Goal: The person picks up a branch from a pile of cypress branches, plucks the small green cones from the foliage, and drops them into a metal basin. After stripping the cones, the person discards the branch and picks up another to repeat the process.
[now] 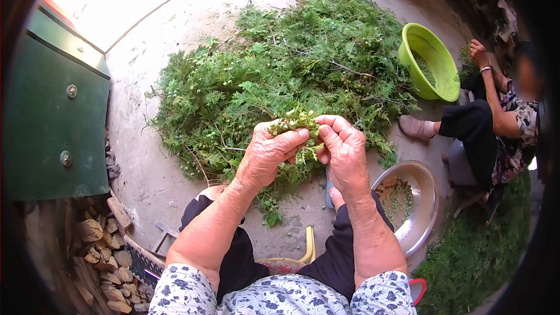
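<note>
Over the near edge of a large heap of cut evergreen branches [280, 64], both hands meet at a small evergreen sprig [298, 119] with pale green cones on it. My left hand [269, 153] is closed around the sprig, thumb pressed against the fingers. Thumb and forefinger of my right hand [345, 150] pinch at the sprig's right side; whether a single cone is between them I cannot make out. To the right of my knee stands a metal basin [429, 198] with small green cones in the bottom.
A lime-green plastic tub [446, 70] stands tilted at the right. Beside it sits another person [513, 122] holding greenery in a raised hand. More cut greenery [466, 262] lies at lower right. Split firewood [111, 256] is stacked at lower left, below a green metal door [58, 116].
</note>
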